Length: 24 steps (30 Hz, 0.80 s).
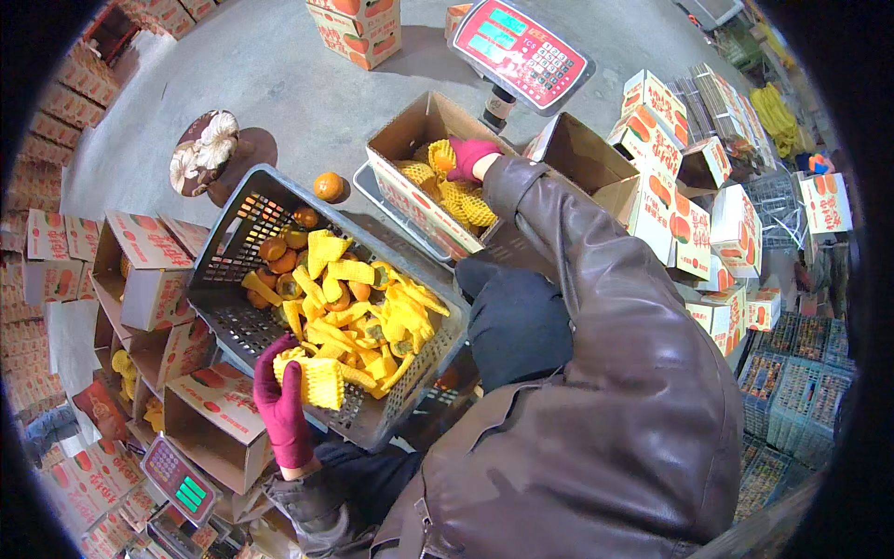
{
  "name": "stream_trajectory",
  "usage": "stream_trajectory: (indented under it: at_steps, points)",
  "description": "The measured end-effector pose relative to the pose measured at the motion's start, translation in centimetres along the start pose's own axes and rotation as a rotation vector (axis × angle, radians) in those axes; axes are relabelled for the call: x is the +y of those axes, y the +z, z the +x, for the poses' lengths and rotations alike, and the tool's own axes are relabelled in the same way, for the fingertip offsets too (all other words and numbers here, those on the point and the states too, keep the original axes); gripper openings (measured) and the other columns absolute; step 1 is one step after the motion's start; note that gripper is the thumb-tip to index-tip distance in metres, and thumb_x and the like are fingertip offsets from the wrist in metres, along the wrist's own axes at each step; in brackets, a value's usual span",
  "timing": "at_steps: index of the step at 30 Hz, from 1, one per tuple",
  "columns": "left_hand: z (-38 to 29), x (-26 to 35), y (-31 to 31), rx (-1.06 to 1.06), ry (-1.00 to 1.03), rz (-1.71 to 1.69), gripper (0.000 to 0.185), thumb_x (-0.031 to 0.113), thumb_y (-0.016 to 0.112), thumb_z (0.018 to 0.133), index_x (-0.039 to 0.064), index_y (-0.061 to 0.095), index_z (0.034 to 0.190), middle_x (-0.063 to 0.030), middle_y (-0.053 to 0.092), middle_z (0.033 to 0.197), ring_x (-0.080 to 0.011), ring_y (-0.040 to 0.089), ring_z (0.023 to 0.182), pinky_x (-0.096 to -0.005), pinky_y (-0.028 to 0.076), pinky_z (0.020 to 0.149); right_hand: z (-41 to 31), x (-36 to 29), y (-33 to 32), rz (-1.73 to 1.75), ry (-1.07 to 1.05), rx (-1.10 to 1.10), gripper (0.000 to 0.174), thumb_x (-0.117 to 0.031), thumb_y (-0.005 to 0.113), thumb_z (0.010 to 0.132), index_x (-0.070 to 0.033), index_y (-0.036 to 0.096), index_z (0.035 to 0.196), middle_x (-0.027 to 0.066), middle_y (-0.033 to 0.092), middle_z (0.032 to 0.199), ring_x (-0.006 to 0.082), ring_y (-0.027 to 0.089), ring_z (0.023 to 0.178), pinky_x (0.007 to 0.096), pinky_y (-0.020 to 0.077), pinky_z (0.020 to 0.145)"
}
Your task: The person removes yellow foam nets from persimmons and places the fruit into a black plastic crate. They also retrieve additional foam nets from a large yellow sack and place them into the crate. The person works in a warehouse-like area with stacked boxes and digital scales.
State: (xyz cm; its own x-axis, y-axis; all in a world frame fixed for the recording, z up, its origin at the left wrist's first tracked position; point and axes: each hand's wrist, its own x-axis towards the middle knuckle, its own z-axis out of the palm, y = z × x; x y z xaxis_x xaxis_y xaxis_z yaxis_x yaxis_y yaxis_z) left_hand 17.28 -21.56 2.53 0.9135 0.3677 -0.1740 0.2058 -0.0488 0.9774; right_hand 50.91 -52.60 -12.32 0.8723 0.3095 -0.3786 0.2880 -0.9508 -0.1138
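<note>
My left hand [285, 405], in a maroon glove, holds a yellow foam net sleeve [312, 379] over the near left edge of a black plastic crate [241, 334]. Orange persimmons [283, 261] and many loose yellow sleeves [391, 307] lie in that crate. My right hand [473, 159], gloved alike, reaches into an open cardboard box [426, 213] and grips a persimmon in a yellow net [441, 157]. Other netted persimmons [469, 204] lie under it. The box stands on the platform of a scale [363, 183].
The scale's red display [520, 56] rises behind the box. An empty open box [580, 157] is to its right. One persimmon [328, 186] and a round stool [204, 154] are beyond the crate. Cartons [216, 412] and a second scale display [181, 480] stand at left.
</note>
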Motion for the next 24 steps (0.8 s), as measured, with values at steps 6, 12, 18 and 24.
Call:
stream_trajectory:
  at_steps: [6,12,18,24]
  points:
    - [-0.1,-0.3,-0.1,-0.038,0.017,0.032,0.029,0.009,0.050,0.086,0.002,0.052,0.114,-0.0110,0.053,0.118,-0.0182,0.051,0.104,-0.0298,0.039,0.091,0.2,-1.6,0.1,0.070,-0.033,0.243,0.067,-0.049,0.070,0.066,-0.015,0.049,0.119,0.0160,0.059,0.104,0.0326,0.056,0.098,0.0415,0.0465,0.082]
    - [0.3,-0.3,0.0,-0.039,0.063,0.080,0.030,0.008,0.051,0.086,0.002,0.052,0.115,-0.0115,0.052,0.120,-0.0187,0.051,0.105,-0.0297,0.038,0.092,1.5,-1.2,1.5,0.436,0.124,0.342,0.065,-0.034,0.070,0.066,-0.001,0.044,0.117,0.0220,0.059,0.100,0.0372,0.058,0.092,0.0420,0.0469,0.079]
    - [0.1,-0.1,0.1,-0.024,0.016,0.040,0.032,0.007,0.055,0.083,0.000,0.051,0.114,-0.0117,0.053,0.117,-0.0199,0.049,0.109,-0.0311,0.035,0.096,0.8,1.4,2.9,0.617,0.112,0.066,0.038,-0.029,0.054,0.081,-0.005,0.054,0.111,0.0188,0.058,0.105,0.0343,0.059,0.093,0.0446,0.0518,0.068]
    - [0.3,0.3,-0.2,0.006,-0.022,0.012,0.032,0.008,0.055,0.083,-0.001,0.052,0.114,-0.0115,0.054,0.116,-0.0196,0.050,0.107,-0.0311,0.037,0.094,-8.8,1.6,-0.5,0.449,-0.095,0.402,0.034,-0.020,0.055,0.081,-0.003,0.057,0.111,0.0168,0.061,0.103,0.0305,0.059,0.096,0.0374,0.0453,0.084]
